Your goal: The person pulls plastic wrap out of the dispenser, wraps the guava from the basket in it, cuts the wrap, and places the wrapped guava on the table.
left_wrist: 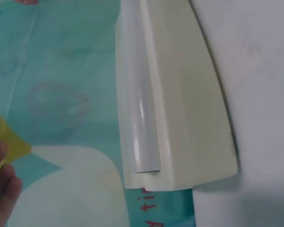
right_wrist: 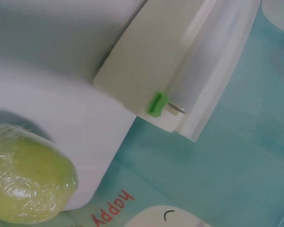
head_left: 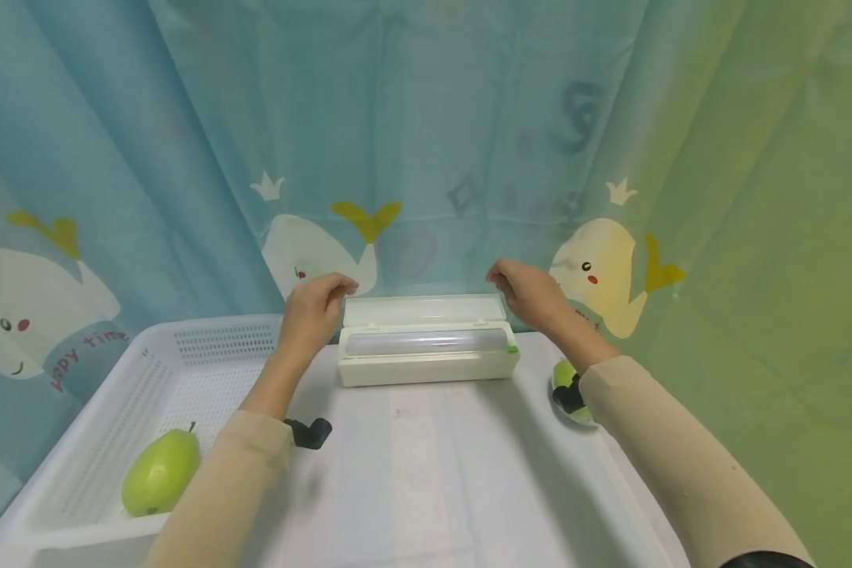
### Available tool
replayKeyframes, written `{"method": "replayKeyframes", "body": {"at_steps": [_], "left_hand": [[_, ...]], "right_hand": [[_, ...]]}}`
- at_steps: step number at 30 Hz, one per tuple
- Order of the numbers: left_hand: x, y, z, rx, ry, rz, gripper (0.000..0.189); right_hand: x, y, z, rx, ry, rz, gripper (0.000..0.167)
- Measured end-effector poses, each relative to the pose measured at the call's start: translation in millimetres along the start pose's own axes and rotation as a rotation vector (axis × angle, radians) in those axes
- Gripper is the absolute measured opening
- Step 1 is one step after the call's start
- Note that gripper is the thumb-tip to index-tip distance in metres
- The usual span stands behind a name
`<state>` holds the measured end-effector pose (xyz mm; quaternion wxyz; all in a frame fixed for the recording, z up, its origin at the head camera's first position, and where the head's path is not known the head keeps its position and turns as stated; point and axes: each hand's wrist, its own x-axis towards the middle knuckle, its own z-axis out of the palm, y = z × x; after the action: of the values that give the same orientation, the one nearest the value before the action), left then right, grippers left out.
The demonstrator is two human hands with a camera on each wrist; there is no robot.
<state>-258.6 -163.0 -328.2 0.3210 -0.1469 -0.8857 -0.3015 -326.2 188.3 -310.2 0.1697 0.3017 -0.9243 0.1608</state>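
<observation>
Near the back of the table stands a cream cling film dispenser point(head_left: 429, 367), its lid point(head_left: 424, 310) raised, with a roll of cling film point(head_left: 426, 341) inside. My left hand point(head_left: 315, 312) is above the dispenser's left end, thumb and fingers pinched together. My right hand point(head_left: 528, 293) is above the right end, its fingers curled in a pinch. Between the hands, a faint sheet of clear cling film point(left_wrist: 16, 78) shows in the left wrist view, running from the left fingertips toward the right hand. A green slide cutter point(right_wrist: 157, 104) sits at the dispenser's right end.
A white perforated basket point(head_left: 149, 355) stands on the left, holding a green pear point(head_left: 162, 472). At the right, partly behind the right forearm, lies a film-wrapped green fruit point(right_wrist: 31, 175). A blue-green curtain point(head_left: 426, 142) with whale prints hangs close behind the dispenser.
</observation>
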Motion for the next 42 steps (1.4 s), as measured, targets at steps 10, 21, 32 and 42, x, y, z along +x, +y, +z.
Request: {"method": "replayKeyframes", "body": {"at_steps": [10,21,32,42], "left_hand": [[1.1,7.8,-5.1,-0.006,0.045,0.042,0.017],[3.3,17.9,-14.6,-0.028,0.093,0.082,0.018],[4.5,25.7,-20.0,-0.028,0.111,0.074,0.016],[3.1,34.5,-27.6,-0.043,0.158,0.123,0.015]], "right_hand": [[-4.9,-2,-13,0.0,0.067,-0.049,0.015],[-6.1,-5,-25,-0.004,0.117,-0.085,0.013],[-10.7,-8,-34,0.015,0.158,-0.121,0.013],[-16.6,-12,-44,-0.015,0.199,-0.131,0.013]]}}
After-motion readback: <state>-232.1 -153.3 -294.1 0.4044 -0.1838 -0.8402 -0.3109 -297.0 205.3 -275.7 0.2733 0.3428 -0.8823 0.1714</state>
